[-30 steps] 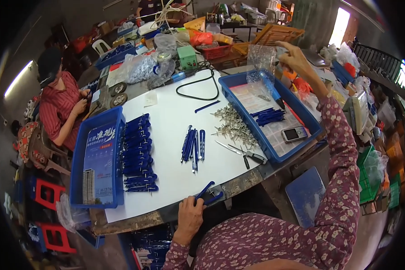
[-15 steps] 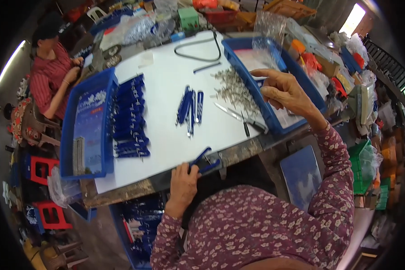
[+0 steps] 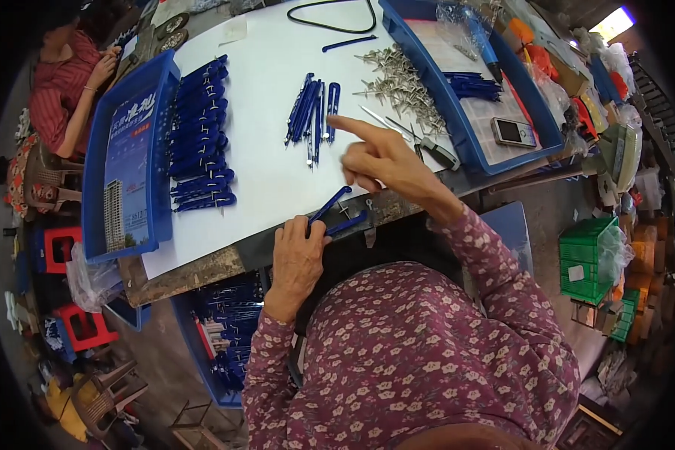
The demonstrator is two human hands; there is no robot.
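Observation:
My left hand rests at the table's front edge, fingers curled over the end of a blue V-shaped plastic piece with metal at its middle. Above and to the right of it is my right hand, its forefinger stretched out and the other fingers bent. I see nothing in that hand. Just beyond its fingertip, several slim blue pieces with metal parts lie on the white sheet. A heap of small silvery metal parts lies farther right, near a grey-handled knife.
Rows of blue pieces lie beside the left blue tray. The right blue tray holds more blue pieces and a mobile phone. A full blue bin stands below the table. A co-worker sits at far left.
My right hand has moved left and nearer, from over the right tray to beside the slim blue pieces. My left hand keeps its place on the V-shaped piece. The view has tilted down.

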